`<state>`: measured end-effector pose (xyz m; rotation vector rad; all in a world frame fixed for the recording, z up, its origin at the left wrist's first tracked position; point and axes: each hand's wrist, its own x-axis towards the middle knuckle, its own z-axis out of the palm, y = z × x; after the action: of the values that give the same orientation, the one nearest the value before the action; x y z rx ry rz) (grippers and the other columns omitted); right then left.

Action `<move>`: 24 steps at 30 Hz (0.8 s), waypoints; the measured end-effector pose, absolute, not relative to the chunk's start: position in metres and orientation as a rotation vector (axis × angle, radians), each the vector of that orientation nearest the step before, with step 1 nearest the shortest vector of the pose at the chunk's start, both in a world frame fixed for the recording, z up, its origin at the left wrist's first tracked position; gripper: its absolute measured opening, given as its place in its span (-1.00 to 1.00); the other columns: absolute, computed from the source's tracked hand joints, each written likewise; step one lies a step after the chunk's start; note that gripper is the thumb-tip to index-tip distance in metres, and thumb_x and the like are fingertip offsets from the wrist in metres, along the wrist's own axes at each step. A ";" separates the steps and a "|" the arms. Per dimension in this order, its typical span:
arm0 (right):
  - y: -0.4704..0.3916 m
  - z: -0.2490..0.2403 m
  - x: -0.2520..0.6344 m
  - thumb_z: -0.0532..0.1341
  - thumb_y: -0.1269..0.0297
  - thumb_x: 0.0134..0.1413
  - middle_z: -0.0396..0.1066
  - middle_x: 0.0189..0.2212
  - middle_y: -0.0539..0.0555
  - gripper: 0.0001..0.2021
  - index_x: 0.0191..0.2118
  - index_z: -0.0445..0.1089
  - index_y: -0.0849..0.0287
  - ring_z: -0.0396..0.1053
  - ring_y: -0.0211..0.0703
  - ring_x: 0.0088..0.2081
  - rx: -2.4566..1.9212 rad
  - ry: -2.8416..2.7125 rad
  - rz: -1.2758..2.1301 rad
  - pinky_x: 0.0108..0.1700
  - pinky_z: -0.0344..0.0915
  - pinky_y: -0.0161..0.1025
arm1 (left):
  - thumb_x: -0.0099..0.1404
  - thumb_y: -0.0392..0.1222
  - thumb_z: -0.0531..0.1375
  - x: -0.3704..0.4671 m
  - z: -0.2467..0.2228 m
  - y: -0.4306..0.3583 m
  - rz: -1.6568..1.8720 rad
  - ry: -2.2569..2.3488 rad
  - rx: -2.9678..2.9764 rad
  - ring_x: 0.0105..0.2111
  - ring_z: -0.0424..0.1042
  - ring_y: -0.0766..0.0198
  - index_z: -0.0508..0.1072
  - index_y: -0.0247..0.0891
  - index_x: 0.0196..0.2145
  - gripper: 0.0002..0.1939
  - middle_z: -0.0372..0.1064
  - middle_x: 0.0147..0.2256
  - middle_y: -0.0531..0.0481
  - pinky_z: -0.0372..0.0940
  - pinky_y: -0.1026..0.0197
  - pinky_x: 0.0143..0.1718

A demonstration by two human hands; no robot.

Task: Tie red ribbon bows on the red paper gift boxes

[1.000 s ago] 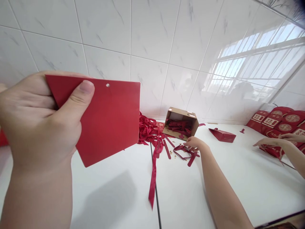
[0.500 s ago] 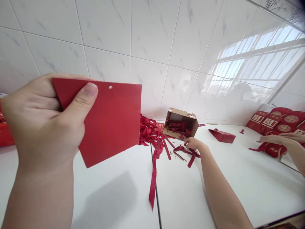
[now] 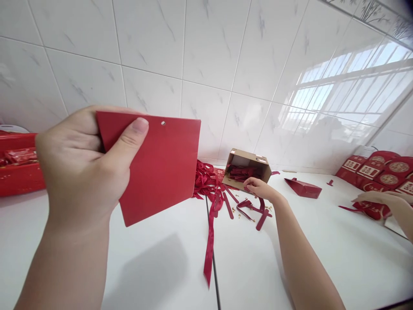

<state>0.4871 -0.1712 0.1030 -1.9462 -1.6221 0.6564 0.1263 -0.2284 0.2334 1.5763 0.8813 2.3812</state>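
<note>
My left hand (image 3: pixel 87 168) grips a flat red card box (image 3: pixel 161 163) by its upper left part, thumb on the near face. A small punched hole shows near the box's top edge. My right hand (image 3: pixel 258 188) reaches over the white table just in front of a cardboard box (image 3: pixel 250 156) lying open toward me. Its fingers are bent together at a dark red strap (image 3: pixel 262 205), whose end hangs below them. More dark red straps (image 3: pixel 228 206) and small gold fasteners (image 3: pixel 239 216) lie scattered nearby.
A pile of red ribbon (image 3: pixel 202 178) is left of the cardboard box, one end trailing forward. A red tray (image 3: pixel 21 178) stands far left. A red folded box (image 3: pixel 303 188) lies right. Another person's hands (image 3: pixel 377 199) are near red gift boxes (image 3: pixel 371 168) at far right.
My left hand and the red box appear farther right in the view. My right hand has moved slightly up and left, and a strap now hangs under its fingers.
</note>
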 end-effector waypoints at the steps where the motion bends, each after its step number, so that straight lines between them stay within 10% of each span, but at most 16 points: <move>1: -0.172 0.106 0.484 0.16 0.24 0.13 0.33 -0.38 0.00 -0.79 -0.11 0.30 0.16 0.23 -0.33 -0.46 -1.916 -1.615 0.644 -0.47 0.22 -0.37 | 0.02 -0.23 0.32 0.128 0.234 -0.229 2.405 0.885 1.572 -0.49 0.33 0.32 0.53 -0.25 -0.46 -0.92 0.38 -0.50 0.07 0.20 0.31 -0.54; 11: -0.190 0.137 0.451 -0.12 0.16 0.15 0.09 -0.58 -0.05 -0.56 -0.11 0.43 0.23 0.09 -0.29 -0.54 -1.663 -1.502 0.710 -0.47 0.13 -0.32 | 0.06 -0.27 0.31 0.127 0.235 -0.232 2.385 0.855 1.627 -0.49 0.32 0.36 0.53 -0.26 -0.46 -0.96 0.38 -0.51 0.08 0.20 0.31 -0.52; 24: -0.227 0.171 0.419 0.28 0.19 0.00 0.42 -0.40 0.03 -0.77 -0.21 0.38 0.14 0.40 -0.21 -0.36 -1.163 -1.597 0.751 -0.39 0.32 -0.29 | 0.12 -0.30 0.30 0.124 0.229 -0.223 2.396 0.780 1.845 -0.53 0.35 0.46 0.54 -0.27 -0.40 -0.97 0.41 -0.55 0.15 0.23 0.45 -0.58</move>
<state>0.4193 -0.2274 0.1711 -1.1632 -1.5968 0.7515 0.1236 -0.2233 0.2287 1.8447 0.7796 2.3961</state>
